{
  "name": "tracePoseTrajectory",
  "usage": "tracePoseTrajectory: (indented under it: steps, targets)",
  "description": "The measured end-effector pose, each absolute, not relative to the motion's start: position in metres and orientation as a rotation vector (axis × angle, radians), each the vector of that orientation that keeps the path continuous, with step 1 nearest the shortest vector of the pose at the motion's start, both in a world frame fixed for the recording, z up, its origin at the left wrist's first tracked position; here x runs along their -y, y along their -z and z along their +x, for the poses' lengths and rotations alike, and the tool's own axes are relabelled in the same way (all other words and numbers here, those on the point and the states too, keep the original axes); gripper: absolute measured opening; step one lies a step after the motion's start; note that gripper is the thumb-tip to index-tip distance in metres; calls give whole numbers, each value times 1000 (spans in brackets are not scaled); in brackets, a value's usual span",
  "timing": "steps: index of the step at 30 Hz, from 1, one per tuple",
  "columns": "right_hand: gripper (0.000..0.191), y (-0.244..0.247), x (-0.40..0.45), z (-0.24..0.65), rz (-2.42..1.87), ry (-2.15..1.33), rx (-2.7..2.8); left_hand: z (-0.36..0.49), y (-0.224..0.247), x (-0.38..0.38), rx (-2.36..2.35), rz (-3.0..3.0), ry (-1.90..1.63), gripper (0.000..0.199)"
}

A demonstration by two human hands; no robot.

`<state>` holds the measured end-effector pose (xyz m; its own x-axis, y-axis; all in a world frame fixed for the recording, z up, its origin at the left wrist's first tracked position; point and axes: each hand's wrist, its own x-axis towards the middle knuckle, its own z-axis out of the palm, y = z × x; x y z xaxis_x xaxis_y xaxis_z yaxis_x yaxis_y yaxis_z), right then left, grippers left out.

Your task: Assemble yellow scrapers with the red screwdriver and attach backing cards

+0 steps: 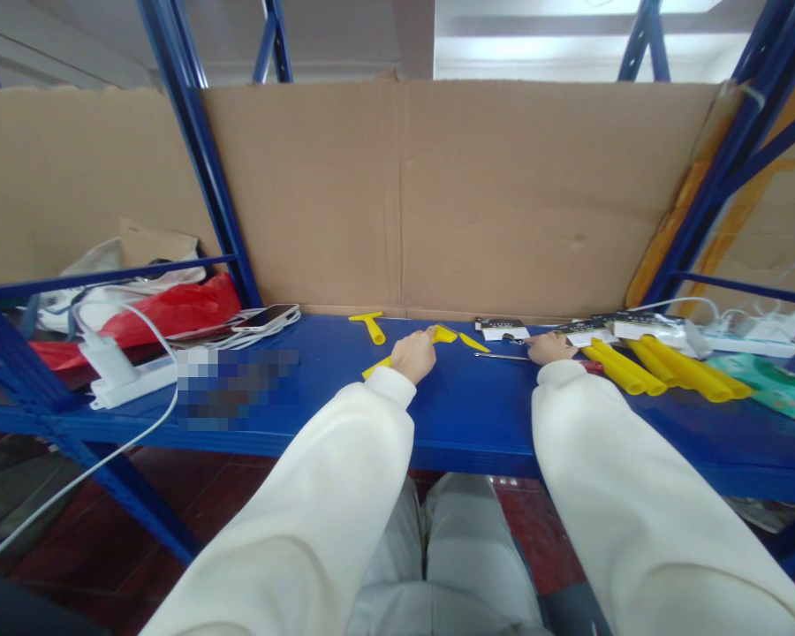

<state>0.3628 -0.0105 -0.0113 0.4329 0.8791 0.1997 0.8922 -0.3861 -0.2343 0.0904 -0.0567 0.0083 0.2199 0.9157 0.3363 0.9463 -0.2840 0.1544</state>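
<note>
My left hand (414, 355) is closed around a yellow plastic piece (444, 334), its head jutting out past the fingertips. More yellow shows behind the wrist; I cannot tell whether it is the same piece. Just right of these fingers lies a flat, narrow yellow part (473, 342). A yellow T-shaped piece (374, 329) rests farther left. My right hand (551, 348) has its fingers drawn together near a small dark item (515, 340); what they grip is too small to make out. Beneath that hand runs a screwdriver (500, 356) with a thin metal shaft and red handle.
Several yellow tubes (682, 367) lie right of my right hand, by a green packet (768, 386). Small black-and-white boxes (502, 329) line the cardboard back wall (503, 203). At left are a phone (266, 318), a power strip (136, 382) and a red bag (178, 314).
</note>
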Motion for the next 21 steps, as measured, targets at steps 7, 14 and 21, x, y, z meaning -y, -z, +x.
tracePoseTrajectory:
  steps: [7,14,21]
  targets:
    - [39,6,16,355,-2333,102,1595,90,-8,56,1832,-2380,584,51]
    - [33,2,22,350,-2334,103,1613,90,-9,57,1836,-2388,583,52]
    - [29,3,18,350,-2360,113,1671,91,-10,59,1822,-2409,582,53]
